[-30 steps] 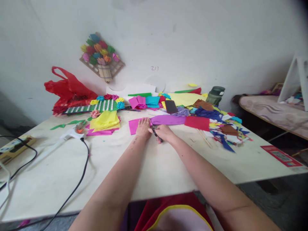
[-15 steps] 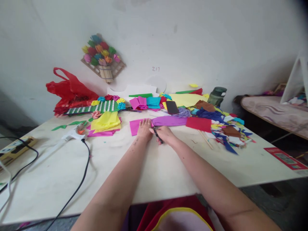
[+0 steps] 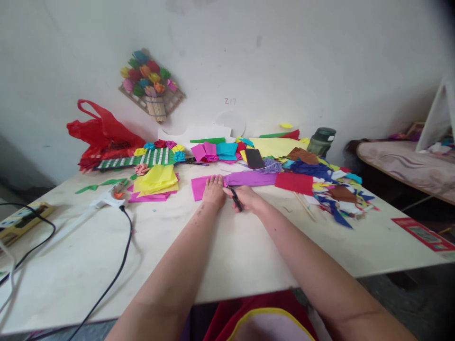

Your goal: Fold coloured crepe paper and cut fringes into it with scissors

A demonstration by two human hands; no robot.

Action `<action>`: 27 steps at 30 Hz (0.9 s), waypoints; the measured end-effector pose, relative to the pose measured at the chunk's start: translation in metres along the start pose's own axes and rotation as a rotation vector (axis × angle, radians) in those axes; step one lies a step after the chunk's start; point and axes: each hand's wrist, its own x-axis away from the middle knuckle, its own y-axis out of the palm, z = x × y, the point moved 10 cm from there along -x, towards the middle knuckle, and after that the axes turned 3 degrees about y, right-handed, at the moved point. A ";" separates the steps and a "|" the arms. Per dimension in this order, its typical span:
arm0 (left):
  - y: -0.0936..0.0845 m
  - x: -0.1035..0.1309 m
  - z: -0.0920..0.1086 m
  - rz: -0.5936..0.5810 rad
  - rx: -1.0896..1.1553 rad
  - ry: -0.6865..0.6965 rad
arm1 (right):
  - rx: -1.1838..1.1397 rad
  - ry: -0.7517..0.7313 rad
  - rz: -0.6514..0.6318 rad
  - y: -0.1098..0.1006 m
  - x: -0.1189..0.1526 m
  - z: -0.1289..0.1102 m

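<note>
My left hand (image 3: 214, 190) lies flat on a magenta paper piece (image 3: 199, 187), pressing it to the table, with its fingers pointing away from me. Just to its right, my right hand (image 3: 246, 198) grips black scissors (image 3: 235, 199), whose tips point up and left towards the paper's right edge. Behind the scissors a purple paper strip (image 3: 252, 178) runs right, up to a red paper piece (image 3: 294, 183). How far the blades are into the paper is too small to tell.
Yellow sheets (image 3: 156, 180) lie left of my hands, near a glue gun (image 3: 112, 196) with a black cable. A phone (image 3: 254, 158), paper scraps (image 3: 339, 194), sticks (image 3: 304, 206) and a bottle (image 3: 321, 141) are at the right. A red bag (image 3: 103, 130) stands back left.
My right hand has shifted slightly right with the scissors, and the scissors show more of their handle. My left hand has stayed on the magenta paper.
</note>
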 end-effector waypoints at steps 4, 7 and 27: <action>0.000 0.000 0.000 0.008 -0.001 0.008 | 0.122 -0.018 0.024 -0.001 -0.001 0.000; 0.000 0.001 0.000 -0.004 0.002 0.000 | 0.145 -0.035 0.041 -0.001 -0.002 0.000; -0.002 0.001 -0.001 -0.014 0.023 -0.028 | 0.097 -0.091 0.049 -0.001 -0.007 0.001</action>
